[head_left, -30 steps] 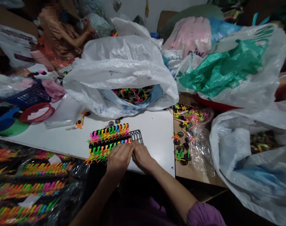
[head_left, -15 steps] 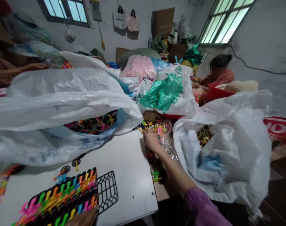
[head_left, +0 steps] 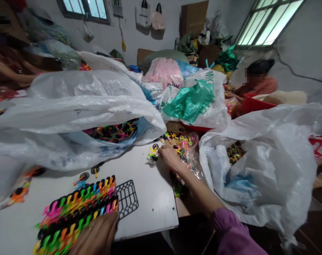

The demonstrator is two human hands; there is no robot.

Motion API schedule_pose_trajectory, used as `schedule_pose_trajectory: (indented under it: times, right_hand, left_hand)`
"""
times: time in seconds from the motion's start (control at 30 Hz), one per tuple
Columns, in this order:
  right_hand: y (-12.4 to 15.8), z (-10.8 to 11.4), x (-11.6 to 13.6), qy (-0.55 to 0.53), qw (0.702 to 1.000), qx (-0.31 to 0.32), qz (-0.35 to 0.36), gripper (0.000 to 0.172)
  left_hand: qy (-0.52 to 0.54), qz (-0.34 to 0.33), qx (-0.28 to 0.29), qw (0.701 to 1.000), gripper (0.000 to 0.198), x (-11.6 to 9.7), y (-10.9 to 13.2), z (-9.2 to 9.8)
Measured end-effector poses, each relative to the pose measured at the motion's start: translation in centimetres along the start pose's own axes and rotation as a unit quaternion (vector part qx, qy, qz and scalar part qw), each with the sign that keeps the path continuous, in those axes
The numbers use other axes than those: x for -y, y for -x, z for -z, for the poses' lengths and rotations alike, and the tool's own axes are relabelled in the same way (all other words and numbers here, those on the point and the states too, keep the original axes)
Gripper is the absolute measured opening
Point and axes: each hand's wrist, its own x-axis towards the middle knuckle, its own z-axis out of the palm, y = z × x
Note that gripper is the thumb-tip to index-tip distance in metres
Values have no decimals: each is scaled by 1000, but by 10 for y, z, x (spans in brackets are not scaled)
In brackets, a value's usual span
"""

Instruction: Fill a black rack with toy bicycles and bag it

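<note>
We watched from one camera worn on the person's head, facing forward and down, close above the left hand and right hand at a white table, and looking on past plastic bags to a far wall with a window.

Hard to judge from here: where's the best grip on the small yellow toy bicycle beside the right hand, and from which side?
Probably pinch the yellow frame of the toy bicycle from the right, where the right hand already is. It seems to lie tilted on the white table top, and the frame between the black wheels looks the clearest part.
</note>
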Motion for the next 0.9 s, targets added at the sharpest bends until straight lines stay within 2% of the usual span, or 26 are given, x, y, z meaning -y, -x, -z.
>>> schedule_pose_trajectory:
  times: [0.07, 0.17, 0.27, 0.33, 0.4, 0.5, 0.57, 0.63, 0.73, 0.8, 0.9]
  right_hand:
    - [12, -4, 26, -72, 997, 14, 31, 17]
    - [23, -12, 61, -187, 980, -9, 65, 18]
    - [28, -26, 90, -289, 953, -6, 89, 13]
    - [29, -39, 106, -346, 935, 18, 78, 10]
    - [29, -51, 118, -404, 913, 30, 43, 8]
    - [27, -65, 131, -496, 868, 2, 20, 15]
    - [26, -70, 138, -527, 849, -9, 31, 16]
    - [24, -73, 144, -515, 856, -2, 46, 12]
    - [24, -76, 148, -447, 890, -12, 90, 11]
    - [26, -75, 147, -397, 911, -22, 110, 16]
    - [28, -72, 144, -338, 935, -2, 109, 20]
  left_hand:
    - [-20, -3, 8, 1000, 32, -7, -10, 12]
    - [-5, 56, -13, 998, 23, -14, -27, 29]
    - [23, 121, -60, 991, 19, -7, -49, 40]
    - [35, 162, -68, 984, 19, 6, -65, 41]
    - [65, 165, -15, 984, 17, 18, -78, 34]
    - [134, 126, 79, 980, 18, 29, -86, 18]
    - [157, 130, 97, 974, 20, 30, -86, 9]
    - [165, 157, 97, 969, 20, 30, -85, 6]
    - [175, 177, 98, 964, 20, 30, -83, 7]
    - [179, 167, 93, 965, 24, 32, -83, 9]
    - [165, 142, 74, 973, 30, 32, -83, 7]
